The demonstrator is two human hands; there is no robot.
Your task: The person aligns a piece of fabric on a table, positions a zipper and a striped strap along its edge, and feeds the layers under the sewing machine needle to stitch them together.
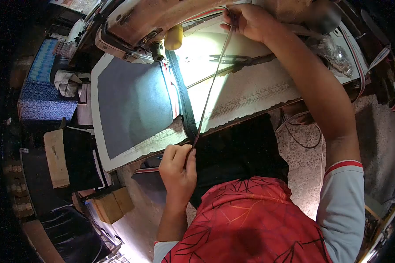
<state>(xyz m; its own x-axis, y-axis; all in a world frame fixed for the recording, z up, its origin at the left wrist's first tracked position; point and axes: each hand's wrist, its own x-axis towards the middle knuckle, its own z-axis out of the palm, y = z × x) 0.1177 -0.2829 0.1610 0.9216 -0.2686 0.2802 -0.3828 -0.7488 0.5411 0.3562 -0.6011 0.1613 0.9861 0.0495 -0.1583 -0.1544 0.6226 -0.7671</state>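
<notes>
A long thin dark strip (211, 85) is stretched between my two hands across the sewing table. My left hand (178, 171) pinches its lower end near the table's front edge. My right hand (245, 22) grips the upper end, beside the sewing machine (136, 28). Under the machine head lies a dark fabric panel (134, 103) with a red and white striped tape (173, 94) along its right side. A dark band (182, 90) runs next to that tape, and its lower end reaches the table edge near my left hand. The needle area is partly hidden.
Scissors (232, 59) lie on the lit table, behind the printed ruler scale (254, 94). A clear plastic bag (335, 55) of small items sits at the right. Cardboard boxes (112, 206) and dark material (81, 158) stand at the left. A loose cord (305, 144) hangs below the table.
</notes>
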